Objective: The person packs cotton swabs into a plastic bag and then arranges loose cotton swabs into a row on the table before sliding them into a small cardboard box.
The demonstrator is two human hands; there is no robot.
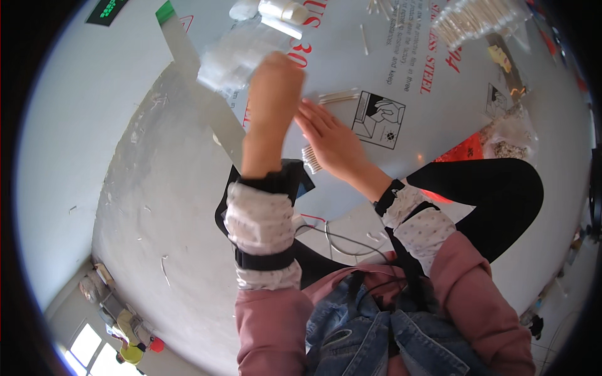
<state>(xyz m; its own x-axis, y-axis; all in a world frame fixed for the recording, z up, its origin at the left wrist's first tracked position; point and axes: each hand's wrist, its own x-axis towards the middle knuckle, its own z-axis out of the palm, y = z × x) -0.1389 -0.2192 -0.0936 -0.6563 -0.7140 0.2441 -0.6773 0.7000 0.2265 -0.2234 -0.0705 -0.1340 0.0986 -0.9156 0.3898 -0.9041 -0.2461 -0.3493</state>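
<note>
My left hand (pixel 276 78) is raised over the table, smeared by motion, and its fingers are hidden behind its back. Beside it lies a clear plastic bag (pixel 226 66), crumpled and partly covered by that hand. My right hand (pixel 335 141) rests with fingers stretched out and close together, pointing toward the left hand. Tips of several cotton swabs (pixel 310 160) show at the left edge of the right palm; the rest of them is covered. A few more cotton swabs (pixel 338 97) lie just beyond the right fingers.
The table (pixel 407 119) is covered with printed film. At the far right sits a clear bag of cotton swabs (pixel 480 25); a single swab (pixel 364 39) lies nearer the middle. White wrapped rolls (pixel 282 11) stand far left. A red bag (pixel 461 149) lies beside my right knee.
</note>
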